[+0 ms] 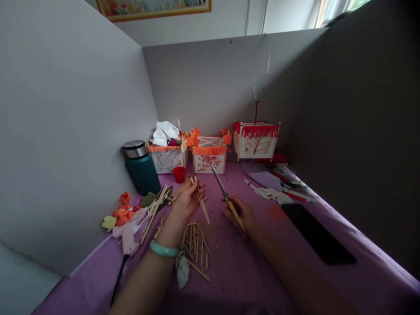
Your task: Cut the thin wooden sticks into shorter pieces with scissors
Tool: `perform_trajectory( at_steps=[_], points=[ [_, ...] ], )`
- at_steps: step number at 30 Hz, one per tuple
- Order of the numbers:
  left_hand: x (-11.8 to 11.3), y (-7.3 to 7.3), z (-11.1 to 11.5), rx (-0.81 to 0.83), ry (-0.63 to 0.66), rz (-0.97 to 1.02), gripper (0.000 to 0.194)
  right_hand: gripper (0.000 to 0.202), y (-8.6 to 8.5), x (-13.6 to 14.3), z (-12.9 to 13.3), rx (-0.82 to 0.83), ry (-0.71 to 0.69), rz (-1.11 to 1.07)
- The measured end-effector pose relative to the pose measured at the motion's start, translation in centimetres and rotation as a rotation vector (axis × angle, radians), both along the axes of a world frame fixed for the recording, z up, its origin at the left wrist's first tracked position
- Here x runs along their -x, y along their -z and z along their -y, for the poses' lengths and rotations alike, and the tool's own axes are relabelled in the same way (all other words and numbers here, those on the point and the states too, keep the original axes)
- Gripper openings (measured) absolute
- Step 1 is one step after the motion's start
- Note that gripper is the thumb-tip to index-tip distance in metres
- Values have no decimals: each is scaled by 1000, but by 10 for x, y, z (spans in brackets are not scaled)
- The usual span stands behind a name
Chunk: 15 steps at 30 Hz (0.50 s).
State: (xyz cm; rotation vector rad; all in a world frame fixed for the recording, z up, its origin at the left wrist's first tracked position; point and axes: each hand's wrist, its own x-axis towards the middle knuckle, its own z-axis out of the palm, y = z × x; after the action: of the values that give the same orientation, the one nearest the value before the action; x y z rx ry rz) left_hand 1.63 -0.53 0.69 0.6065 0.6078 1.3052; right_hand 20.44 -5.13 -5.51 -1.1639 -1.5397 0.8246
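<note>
My left hand [188,199], with a pale green bangle on the wrist, is closed around a few thin wooden sticks [202,206]. They slant down to the right out of my fingers. My right hand [244,216] grips a knife [235,211] by its yellowish handle, the narrow metal blade pointing up and away. Blade and sticks are apart. Below my left hand lies a loose heap of short wooden sticks [197,243] with a crumpled whitish scrap [182,271] beside it. Longer sticks [154,214] rest to the left.
A pink glue gun [127,236], orange paper pieces [124,214] and a teal bottle [141,170] stand or lie at left. Behind are a red cup [179,174] and decorated paper boxes [210,162]; a lantern [257,142] is at back right. A black phone [318,234] lies right. Grey panels enclose the purple cloth.
</note>
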Motion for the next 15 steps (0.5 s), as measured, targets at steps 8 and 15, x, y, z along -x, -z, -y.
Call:
perform_trajectory(
  at_steps=[8,15],
  points=[
    [-16,1,5,44,-164,62,13,43,-22,22,22,275,-240,-334],
    [-17,7,5,-50,-112,-19,9,42,-23,16,15,189,-52,-424]
  ],
)
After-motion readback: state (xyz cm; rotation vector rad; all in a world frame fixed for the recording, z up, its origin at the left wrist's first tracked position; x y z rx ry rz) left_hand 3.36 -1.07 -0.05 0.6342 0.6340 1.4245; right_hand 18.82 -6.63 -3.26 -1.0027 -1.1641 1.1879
